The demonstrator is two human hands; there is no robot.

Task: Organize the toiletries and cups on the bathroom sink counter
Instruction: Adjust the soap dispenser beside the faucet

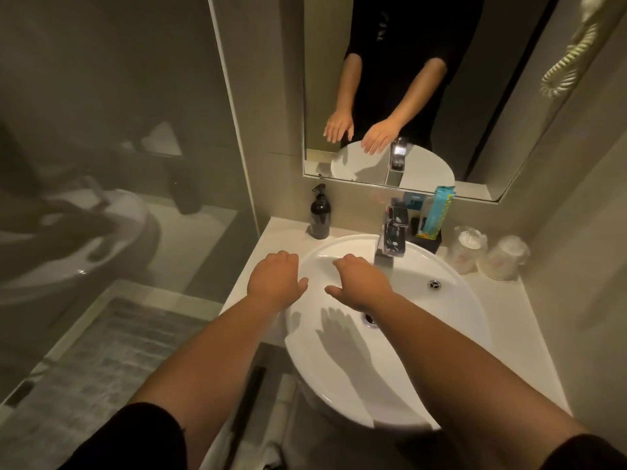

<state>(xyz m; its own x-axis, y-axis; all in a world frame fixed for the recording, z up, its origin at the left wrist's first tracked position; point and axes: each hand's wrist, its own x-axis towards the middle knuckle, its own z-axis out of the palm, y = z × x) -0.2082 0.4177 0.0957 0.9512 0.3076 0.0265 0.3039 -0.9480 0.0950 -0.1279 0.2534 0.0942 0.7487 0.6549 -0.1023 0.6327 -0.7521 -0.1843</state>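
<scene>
Looks like nothing's been tidied yet. Big white sink basin (390, 351) fills the tabletop (529, 334). At 1 o'clock sit a black holder (428, 239) with a teal packet (437, 212) — plus two wrapped cups (466, 247) upside down. Pump bottle (320, 213) stands at 11. Left hand (275, 278) and right hand (361, 283) hover over the basin, fingers relaxed, holding nothing — all of it left to sort.

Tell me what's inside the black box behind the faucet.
A teal packet stands upright in the black box, leaning on the wall under the mirror. Its lower end and any other contents are hidden by the box wall and the faucet.
</scene>
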